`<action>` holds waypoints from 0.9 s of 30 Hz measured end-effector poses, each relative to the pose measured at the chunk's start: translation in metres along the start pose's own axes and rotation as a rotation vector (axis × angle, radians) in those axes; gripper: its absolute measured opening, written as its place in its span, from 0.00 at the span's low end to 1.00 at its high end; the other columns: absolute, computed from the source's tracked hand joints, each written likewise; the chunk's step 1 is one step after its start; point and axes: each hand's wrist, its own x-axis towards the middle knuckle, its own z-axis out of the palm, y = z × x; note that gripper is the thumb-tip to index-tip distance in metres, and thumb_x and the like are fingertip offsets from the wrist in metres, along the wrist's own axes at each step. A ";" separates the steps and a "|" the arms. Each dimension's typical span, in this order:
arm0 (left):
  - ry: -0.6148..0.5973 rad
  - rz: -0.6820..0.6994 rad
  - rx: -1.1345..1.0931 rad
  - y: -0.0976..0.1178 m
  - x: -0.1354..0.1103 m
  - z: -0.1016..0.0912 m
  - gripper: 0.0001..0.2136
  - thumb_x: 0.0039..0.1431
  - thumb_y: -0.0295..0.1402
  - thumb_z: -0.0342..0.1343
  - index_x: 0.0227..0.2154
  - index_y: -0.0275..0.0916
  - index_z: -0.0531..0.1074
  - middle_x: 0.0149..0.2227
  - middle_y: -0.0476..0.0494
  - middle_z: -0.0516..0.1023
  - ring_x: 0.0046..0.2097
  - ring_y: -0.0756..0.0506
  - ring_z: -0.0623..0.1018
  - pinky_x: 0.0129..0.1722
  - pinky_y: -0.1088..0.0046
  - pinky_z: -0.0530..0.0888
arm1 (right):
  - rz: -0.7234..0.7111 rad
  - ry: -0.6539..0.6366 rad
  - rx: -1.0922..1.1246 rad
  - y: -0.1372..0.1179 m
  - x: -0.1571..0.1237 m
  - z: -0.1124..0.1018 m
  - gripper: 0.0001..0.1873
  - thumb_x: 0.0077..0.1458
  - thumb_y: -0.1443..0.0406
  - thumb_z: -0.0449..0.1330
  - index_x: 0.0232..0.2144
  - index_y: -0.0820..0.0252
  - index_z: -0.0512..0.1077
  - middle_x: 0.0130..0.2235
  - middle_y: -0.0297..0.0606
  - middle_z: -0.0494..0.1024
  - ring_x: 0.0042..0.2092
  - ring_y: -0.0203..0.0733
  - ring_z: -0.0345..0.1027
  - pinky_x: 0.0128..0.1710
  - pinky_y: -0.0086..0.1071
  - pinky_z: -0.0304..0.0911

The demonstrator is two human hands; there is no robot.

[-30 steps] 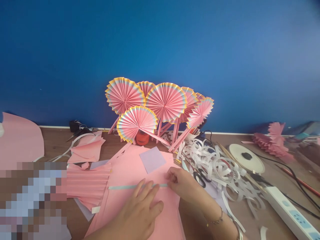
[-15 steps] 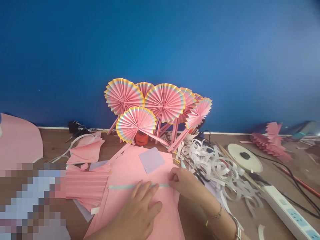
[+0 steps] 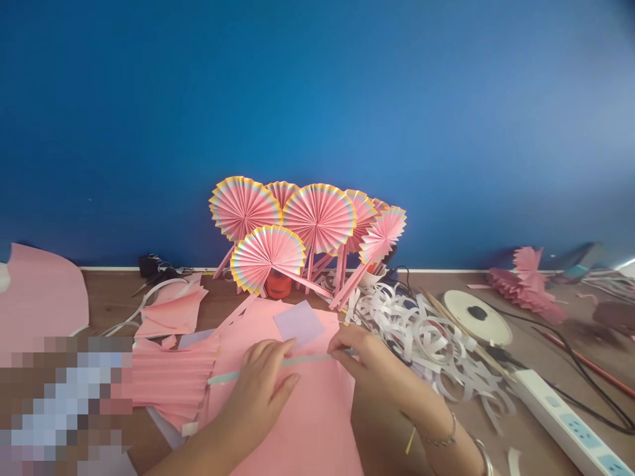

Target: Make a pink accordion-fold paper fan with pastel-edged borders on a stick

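A narrow light blue-green paper strip (image 3: 308, 359) runs across a stack of pink paper sheets (image 3: 317, 423). My left hand (image 3: 262, 380) lies over the strip with its fingers stretched out, pressing on the sheet. At the sheet's right edge, my right hand (image 3: 364, 360) is closed in a pinch on the strip's right end. Above the strip, a small lilac paper square (image 3: 299, 322) rests on the pink paper. Pleated pink paper (image 3: 171, 377) lies left of the stack.
Several pink folded-paper fans (image 3: 317, 218) stand against the blue wall. Curled white paper strips (image 3: 421, 324) heap at right, near a round cream lid (image 3: 477, 317). A white power strip (image 3: 570, 420) and black cable (image 3: 560, 337) lie farther right.
My left hand has shifted up and left over the strip. My right hand now pinches the strip's end, and the strip slants slightly upward to the right. The view has tilted slightly.
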 end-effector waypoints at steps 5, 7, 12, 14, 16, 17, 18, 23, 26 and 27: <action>-0.022 -0.075 -0.080 0.005 0.009 -0.013 0.08 0.60 0.30 0.48 0.29 0.42 0.71 0.31 0.49 0.76 0.37 0.43 0.74 0.44 0.59 0.67 | 0.065 0.041 0.045 0.000 0.000 0.003 0.13 0.54 0.70 0.53 0.39 0.58 0.74 0.37 0.39 0.77 0.40 0.42 0.68 0.38 0.32 0.61; -0.008 -0.078 -0.082 0.006 0.009 -0.014 0.08 0.60 0.30 0.48 0.28 0.42 0.70 0.30 0.50 0.76 0.37 0.44 0.74 0.45 0.60 0.66 | 0.073 0.031 0.082 -0.001 0.000 0.002 0.11 0.54 0.69 0.53 0.36 0.58 0.75 0.35 0.38 0.77 0.38 0.40 0.68 0.37 0.31 0.61; 0.001 -0.064 -0.097 0.007 0.007 -0.014 0.07 0.60 0.29 0.48 0.27 0.42 0.69 0.29 0.50 0.75 0.36 0.44 0.73 0.43 0.61 0.65 | 0.065 0.037 0.092 -0.005 0.000 0.002 0.08 0.52 0.69 0.53 0.26 0.59 0.73 0.31 0.35 0.76 0.36 0.39 0.67 0.34 0.29 0.59; 0.013 -0.055 -0.100 0.006 0.007 -0.013 0.07 0.59 0.29 0.48 0.27 0.42 0.69 0.29 0.50 0.75 0.35 0.45 0.73 0.42 0.62 0.65 | 0.083 0.053 0.141 -0.003 0.003 0.008 0.09 0.52 0.69 0.53 0.25 0.59 0.72 0.29 0.34 0.76 0.34 0.38 0.67 0.33 0.29 0.59; 0.033 -0.055 -0.096 0.004 0.006 -0.012 0.08 0.59 0.29 0.48 0.26 0.42 0.68 0.28 0.50 0.74 0.34 0.45 0.73 0.41 0.62 0.65 | 0.140 0.099 0.234 0.003 0.008 0.015 0.08 0.51 0.68 0.53 0.24 0.60 0.71 0.28 0.33 0.76 0.33 0.37 0.68 0.33 0.28 0.60; 0.047 -0.063 -0.090 0.003 0.006 -0.011 0.08 0.59 0.28 0.48 0.26 0.42 0.68 0.28 0.50 0.74 0.34 0.45 0.73 0.41 0.62 0.65 | 0.177 0.133 0.270 0.008 0.011 0.017 0.08 0.51 0.68 0.53 0.25 0.60 0.71 0.27 0.33 0.76 0.32 0.37 0.68 0.33 0.28 0.61; 0.062 -0.075 -0.085 0.002 0.006 -0.011 0.08 0.59 0.28 0.48 0.25 0.42 0.67 0.27 0.50 0.74 0.33 0.45 0.73 0.40 0.63 0.65 | 0.214 0.174 0.284 0.014 0.014 0.019 0.09 0.52 0.67 0.53 0.26 0.61 0.72 0.27 0.34 0.76 0.32 0.37 0.68 0.33 0.28 0.62; 0.072 -0.112 -0.115 0.001 0.006 -0.011 0.07 0.57 0.28 0.51 0.25 0.42 0.70 0.28 0.49 0.76 0.35 0.44 0.74 0.40 0.63 0.67 | 0.318 0.361 0.152 0.047 0.022 0.009 0.17 0.57 0.63 0.47 0.38 0.63 0.74 0.35 0.42 0.76 0.40 0.46 0.69 0.40 0.37 0.63; 0.053 -0.085 -0.150 0.005 0.006 -0.009 0.06 0.57 0.27 0.52 0.27 0.42 0.72 0.29 0.49 0.76 0.37 0.44 0.74 0.41 0.63 0.68 | 0.337 0.458 -0.012 0.054 0.020 0.001 0.14 0.54 0.63 0.51 0.37 0.62 0.75 0.47 0.50 0.71 0.52 0.58 0.60 0.51 0.50 0.53; 0.050 -0.076 -0.155 0.006 0.006 -0.008 0.06 0.57 0.27 0.52 0.28 0.42 0.72 0.30 0.48 0.76 0.37 0.44 0.74 0.41 0.63 0.68 | 0.330 0.500 -0.111 0.053 0.019 0.000 0.13 0.54 0.63 0.53 0.35 0.62 0.75 0.51 0.52 0.69 0.56 0.60 0.55 0.52 0.52 0.49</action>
